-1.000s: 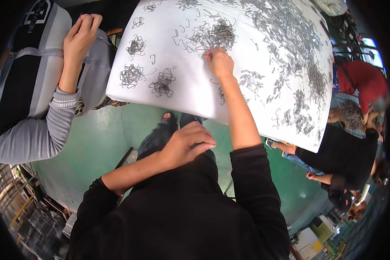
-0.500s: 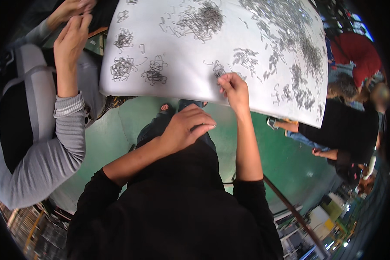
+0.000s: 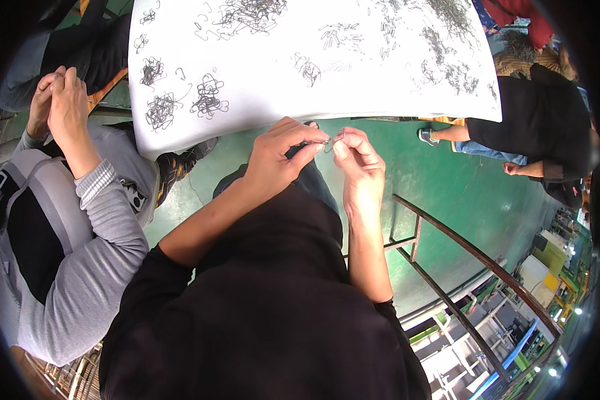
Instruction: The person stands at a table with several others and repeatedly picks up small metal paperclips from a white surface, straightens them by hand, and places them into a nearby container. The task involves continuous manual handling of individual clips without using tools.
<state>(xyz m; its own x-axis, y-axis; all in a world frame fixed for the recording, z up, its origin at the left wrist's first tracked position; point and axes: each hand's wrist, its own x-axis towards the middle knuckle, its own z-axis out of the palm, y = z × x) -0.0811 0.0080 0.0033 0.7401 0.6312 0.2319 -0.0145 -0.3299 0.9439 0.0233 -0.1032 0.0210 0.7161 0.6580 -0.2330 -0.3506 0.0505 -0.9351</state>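
In front of my body, just off the near edge of the white table (image 3: 260, 119), my two hands meet fingertip to fingertip. My left hand (image 3: 277, 159) is closed in a pinch of thumb and forefinger. Opposite it, my right hand (image 3: 361, 163) pinches too. A thin bent wire piece (image 3: 329, 148) shows as a small dark curve between the fingertips; its ends are hidden by the fingers. Nearest on the table lies a small heap of bent wire pieces (image 3: 307, 69). Farther left sit a tangled heap of wire loops (image 3: 210, 97) and another wire heap (image 3: 161, 111).
At left, a person in grey holds both hands (image 3: 65, 103) together. Larger spreads of wire pieces (image 3: 247, 17) cover the far table. A person in black (image 3: 540, 123) is at the right. A brown metal frame (image 3: 473, 257) stands at my right above the green floor (image 3: 440, 180).
My right hand has drawn back from the small heap on the table to my left hand. Both hands now meet around a wire piece. The view has shifted.
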